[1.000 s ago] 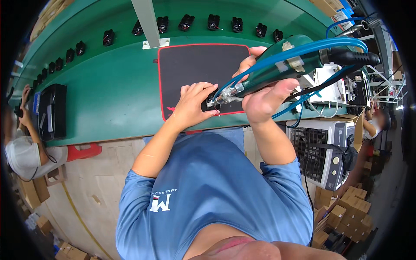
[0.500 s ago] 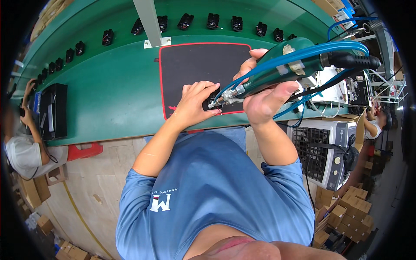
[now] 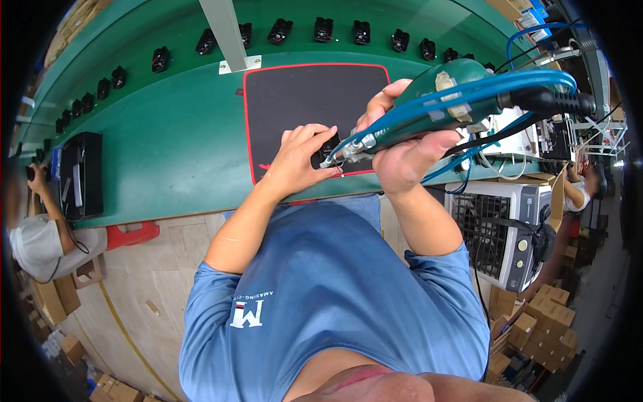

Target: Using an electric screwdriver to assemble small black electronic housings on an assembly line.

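Note:
In my right hand [image 3: 408, 157] is a green powered screwdriver [image 3: 422, 97], slanting down to the left, with its thumb and fingers around the body. Blue hoses [image 3: 509, 82] run along the tool. Its metal tip [image 3: 329, 162] meets a small black housing [image 3: 326, 149], though the exact contact point is too small to make out. My left hand [image 3: 298, 157] steadies that housing between thumb and fingers, partly covering it. Beneath both hands lies a black mat [image 3: 301, 94] with a red border.
Similar black housings [image 3: 323, 29] stand in a row along the far green strip. A metal post [image 3: 228, 33] rises behind the mat. Left of me, a black tray [image 3: 90, 174] sits near a co-worker [image 3: 40, 234]. A fan-like appliance [image 3: 495, 234] and cartons [image 3: 546, 328] are at right.
My hands and the screwdriver stay almost in place at the housing. The co-worker's raised hand at left has come down from the far strip. The view has shifted slightly.

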Motion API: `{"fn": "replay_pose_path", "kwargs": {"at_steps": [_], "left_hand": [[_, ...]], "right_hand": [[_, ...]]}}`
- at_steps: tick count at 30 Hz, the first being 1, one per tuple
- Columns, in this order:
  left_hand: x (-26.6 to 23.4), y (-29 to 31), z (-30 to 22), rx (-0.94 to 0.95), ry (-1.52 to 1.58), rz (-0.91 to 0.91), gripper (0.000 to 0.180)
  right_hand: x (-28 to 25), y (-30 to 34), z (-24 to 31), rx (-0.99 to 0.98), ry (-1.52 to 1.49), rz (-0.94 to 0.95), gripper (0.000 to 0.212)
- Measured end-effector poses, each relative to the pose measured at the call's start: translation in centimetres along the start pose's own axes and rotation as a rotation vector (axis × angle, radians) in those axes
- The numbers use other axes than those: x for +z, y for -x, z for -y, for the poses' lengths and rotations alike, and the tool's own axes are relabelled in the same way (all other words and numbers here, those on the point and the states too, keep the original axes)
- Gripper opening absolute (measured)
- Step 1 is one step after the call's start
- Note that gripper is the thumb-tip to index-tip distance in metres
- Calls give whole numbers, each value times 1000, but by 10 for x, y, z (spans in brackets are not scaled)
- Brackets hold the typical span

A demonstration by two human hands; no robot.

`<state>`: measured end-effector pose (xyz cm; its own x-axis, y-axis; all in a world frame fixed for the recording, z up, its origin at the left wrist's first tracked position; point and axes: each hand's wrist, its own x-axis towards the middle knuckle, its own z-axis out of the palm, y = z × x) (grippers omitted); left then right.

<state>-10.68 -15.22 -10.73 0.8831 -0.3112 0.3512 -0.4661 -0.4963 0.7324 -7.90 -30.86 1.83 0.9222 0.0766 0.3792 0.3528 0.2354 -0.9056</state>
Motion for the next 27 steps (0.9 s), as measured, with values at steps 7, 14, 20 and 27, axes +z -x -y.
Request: {"fn": "replay_pose_path", "kwargs": {"at_steps": [7, 14, 20, 27], "left_hand": [[-2, -1, 0, -9, -14, 20, 79], [2, 1, 3, 15, -31, -11, 79], [2, 0, 0, 15, -51, -10, 79], [4, 0, 3, 31, -62, -17, 79]], "right_hand": [[0, -1, -5, 42, -18, -20, 102], [4, 1, -2, 53, -4, -2, 104], [1, 0, -3, 100, -40, 40, 105], [5, -2, -1, 125, -4, 61, 108]]}}
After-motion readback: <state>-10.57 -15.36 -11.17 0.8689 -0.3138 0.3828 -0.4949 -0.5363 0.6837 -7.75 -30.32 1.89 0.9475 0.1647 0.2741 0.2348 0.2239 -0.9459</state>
